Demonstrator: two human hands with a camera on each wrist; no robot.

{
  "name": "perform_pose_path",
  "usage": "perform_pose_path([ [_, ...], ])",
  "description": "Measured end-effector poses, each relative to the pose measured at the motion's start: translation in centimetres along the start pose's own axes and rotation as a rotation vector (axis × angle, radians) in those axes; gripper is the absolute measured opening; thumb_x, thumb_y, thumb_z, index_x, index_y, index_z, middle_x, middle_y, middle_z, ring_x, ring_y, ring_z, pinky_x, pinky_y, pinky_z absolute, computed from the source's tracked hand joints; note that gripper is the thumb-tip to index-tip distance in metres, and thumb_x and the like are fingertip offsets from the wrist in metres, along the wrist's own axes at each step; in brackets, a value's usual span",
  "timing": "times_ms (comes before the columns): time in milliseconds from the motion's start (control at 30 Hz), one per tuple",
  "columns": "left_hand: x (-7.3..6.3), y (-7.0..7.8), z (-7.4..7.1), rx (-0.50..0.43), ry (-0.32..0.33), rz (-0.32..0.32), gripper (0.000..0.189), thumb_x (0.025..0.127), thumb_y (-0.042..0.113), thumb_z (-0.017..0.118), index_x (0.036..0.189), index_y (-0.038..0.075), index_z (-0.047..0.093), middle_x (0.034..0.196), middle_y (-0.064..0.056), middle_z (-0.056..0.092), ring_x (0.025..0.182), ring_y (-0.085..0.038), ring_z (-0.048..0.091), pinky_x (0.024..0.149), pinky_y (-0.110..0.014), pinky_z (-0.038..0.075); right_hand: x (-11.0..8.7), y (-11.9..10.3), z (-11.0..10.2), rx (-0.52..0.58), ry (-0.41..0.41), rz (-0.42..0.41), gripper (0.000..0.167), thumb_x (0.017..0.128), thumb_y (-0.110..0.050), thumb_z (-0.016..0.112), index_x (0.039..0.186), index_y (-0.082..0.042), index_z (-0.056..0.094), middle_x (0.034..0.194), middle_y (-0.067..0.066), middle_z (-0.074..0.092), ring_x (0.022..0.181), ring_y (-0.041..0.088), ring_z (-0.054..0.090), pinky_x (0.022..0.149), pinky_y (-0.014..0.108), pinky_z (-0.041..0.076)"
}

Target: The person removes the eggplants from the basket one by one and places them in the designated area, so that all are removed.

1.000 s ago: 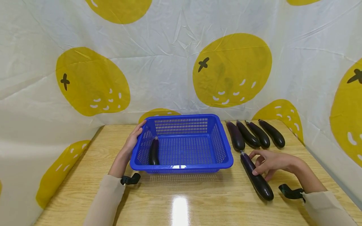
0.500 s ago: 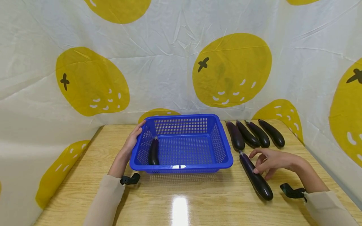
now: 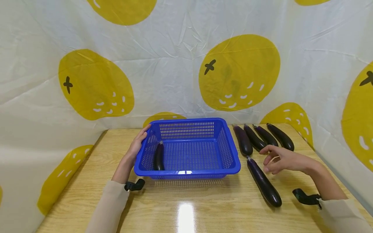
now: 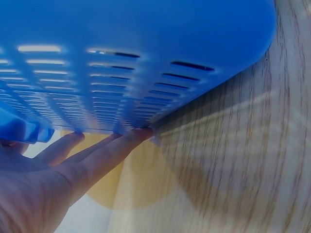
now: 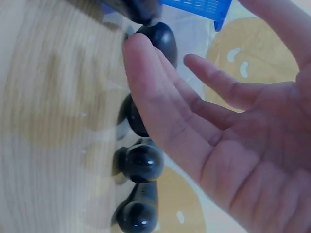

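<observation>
A blue plastic basket (image 3: pixel 186 173) stands on the table, with one eggplant (image 3: pixel 158 157) lying along its left side. My left hand (image 3: pixel 135 147) rests against the basket's left wall, its fingers extended along the slotted side in the left wrist view. To the right of the basket, a single eggplant (image 3: pixel 263 183) lies slantwise on the table. Just above and to the right of it is my right hand (image 3: pixel 285 159), fingers loosely bent and apart, holding nothing. Behind that hand several eggplants (image 3: pixel 242 139) lie side by side; the hand partly covers some of them.
The wooden table (image 3: pixel 163 210) reaches back to a white curtain (image 3: pixel 175 81) printed with large yellow fruit. A black wrist camera (image 3: pixel 306 196) sits on the right wrist, another wrist camera (image 3: pixel 135 185) on the left.
My right hand has let go of the single eggplant and lifted slightly back and to the right. The eggplant stays where it lay. My left hand and the basket have not moved.
</observation>
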State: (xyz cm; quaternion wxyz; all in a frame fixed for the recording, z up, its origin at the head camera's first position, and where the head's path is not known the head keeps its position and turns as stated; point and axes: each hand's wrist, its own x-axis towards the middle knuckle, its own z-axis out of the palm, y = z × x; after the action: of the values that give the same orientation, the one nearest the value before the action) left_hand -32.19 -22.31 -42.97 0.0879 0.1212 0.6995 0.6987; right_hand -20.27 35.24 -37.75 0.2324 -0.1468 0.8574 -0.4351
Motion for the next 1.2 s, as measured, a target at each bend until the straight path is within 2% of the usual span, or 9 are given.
perform_pose_path([
  [100,0.0,-0.1,0.0,0.009,0.005,-0.007,0.052,0.115,0.033,0.021,0.167,0.028,0.02,0.174,-0.006,0.016,0.152,-0.035,0.029,0.101,-0.027,0.046,-0.2,-0.6,-0.2,-0.003,0.022,-0.041,0.07,0.097,-0.013,0.07,0.148,0.012,0.03,0.122,0.029,0.057,0.095,0.031,0.074,0.079,0.041,0.062],
  [167,0.0,-0.2,0.0,0.019,0.003,-0.007,0.052,0.115,0.033,0.02,0.167,0.028,0.019,0.174,-0.007,0.016,0.152,-0.037,0.03,0.107,-0.035,0.045,-0.2,-1.2,-0.4,-0.01,0.041,-0.07,0.067,0.098,-0.013,0.069,0.148,0.01,0.031,0.126,0.032,0.055,0.097,0.027,0.074,0.079,0.041,0.062],
  [300,0.0,-0.1,0.1,0.022,0.006,0.0,0.052,0.115,0.034,0.019,0.167,0.028,0.019,0.174,-0.008,0.016,0.154,-0.039,0.028,0.117,-0.053,0.036,0.1,-2.8,-0.9,-0.023,0.074,-0.116,0.063,0.099,-0.013,0.069,0.148,0.006,0.033,0.13,0.034,0.052,0.1,0.02,0.073,0.08,0.04,0.063],
  [400,0.1,-0.1,0.2,0.006,0.01,0.001,0.052,0.115,0.033,0.02,0.167,0.028,0.019,0.174,-0.008,0.016,0.155,-0.039,0.026,0.121,-0.06,0.029,0.7,-4.4,-1.2,-0.023,0.091,-0.134,0.063,0.099,-0.013,0.068,0.149,0.004,0.034,0.133,0.035,0.05,0.103,0.019,0.072,0.081,0.038,0.063],
  [600,0.3,-0.1,0.2,-0.011,0.014,-0.001,0.052,0.115,0.032,0.021,0.167,0.027,0.02,0.174,-0.008,0.015,0.156,-0.039,0.024,0.123,-0.062,0.026,2.1,-7.5,-1.4,-0.031,0.113,-0.173,0.061,0.1,-0.015,0.069,0.15,-0.003,0.036,0.136,0.031,0.055,0.103,0.019,0.073,0.082,0.038,0.063],
  [767,0.2,-0.1,0.3,-0.003,0.012,0.004,0.052,0.115,0.032,0.02,0.167,0.027,0.019,0.175,-0.008,0.014,0.156,-0.04,0.023,0.123,-0.063,0.026,3.5,-9.8,-1.2,-0.013,0.093,-0.204,0.062,0.1,-0.016,0.068,0.151,-0.005,0.035,0.139,0.028,0.054,0.107,0.022,0.071,0.085,0.039,0.062],
  [900,0.3,-0.1,0.3,-0.013,0.017,-0.007,0.052,0.115,0.032,0.021,0.167,0.027,0.02,0.174,-0.007,0.016,0.154,-0.037,0.026,0.121,-0.059,0.029,5.0,-11.5,-1.0,-0.006,0.084,-0.192,0.064,0.099,-0.018,0.07,0.151,-0.008,0.034,0.141,0.028,0.051,0.115,0.032,0.068,0.088,0.044,0.062],
  [1067,0.1,-0.1,0.4,-0.017,0.019,-0.005,0.052,0.115,0.031,0.021,0.167,0.026,0.02,0.174,-0.008,0.015,0.156,-0.038,0.024,0.123,-0.061,0.026,6.9,-13.5,-0.6,-0.007,0.071,-0.178,0.067,0.099,-0.023,0.071,0.152,-0.009,0.033,0.144,0.028,0.051,0.118,0.043,0.066,0.087,0.043,0.062],
  [1200,0.1,0.1,0.5,-0.031,0.023,-0.005,0.052,0.115,0.03,0.021,0.167,0.025,0.021,0.174,-0.008,0.017,0.156,-0.037,0.024,0.124,-0.06,0.024,8.5,-14.6,-0.4,0.007,0.051,-0.171,0.069,0.098,-0.026,0.072,0.153,-0.009,0.033,0.142,0.026,0.052,0.114,0.038,0.069,0.089,0.047,0.061],
])
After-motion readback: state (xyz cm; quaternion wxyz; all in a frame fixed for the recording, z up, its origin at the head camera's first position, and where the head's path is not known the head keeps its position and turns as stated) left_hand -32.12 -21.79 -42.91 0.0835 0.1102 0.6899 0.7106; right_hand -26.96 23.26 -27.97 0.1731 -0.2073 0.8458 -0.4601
